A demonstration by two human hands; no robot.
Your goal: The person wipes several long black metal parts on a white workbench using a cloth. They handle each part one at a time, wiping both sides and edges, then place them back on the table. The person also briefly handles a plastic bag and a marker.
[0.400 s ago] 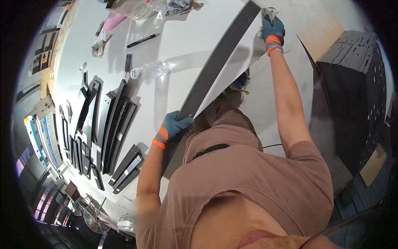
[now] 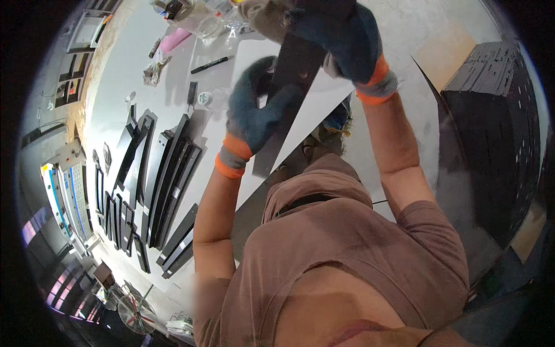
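A long flat dark strip [image 2: 303,58] is raised over the white table, slanting from upper right to lower left. My left hand [image 2: 251,110], in a blue-grey glove with an orange cuff, curls at its left edge with the thumb across its face. My right hand [image 2: 344,43], gloved the same way, is closed around the upper part of the strip. A crumpled greyish cloth [image 2: 263,17] shows beside the right hand's fingers, bunched against the strip. The strip's upper end is hidden by the right hand and the frame's edge.
On the white table [image 2: 115,92] lie several dark bars [image 2: 167,179], a black marker [image 2: 209,65], a clear bottle [image 2: 215,99] and a pink object [image 2: 174,39]. Clear plastic items [image 2: 208,23] sit at the back. A tall stack of dark panels [image 2: 485,133] stands at right.
The strip has come up closer to me. My right hand has moved left with the cloth onto the strip, and my left hand has risen along its edge.
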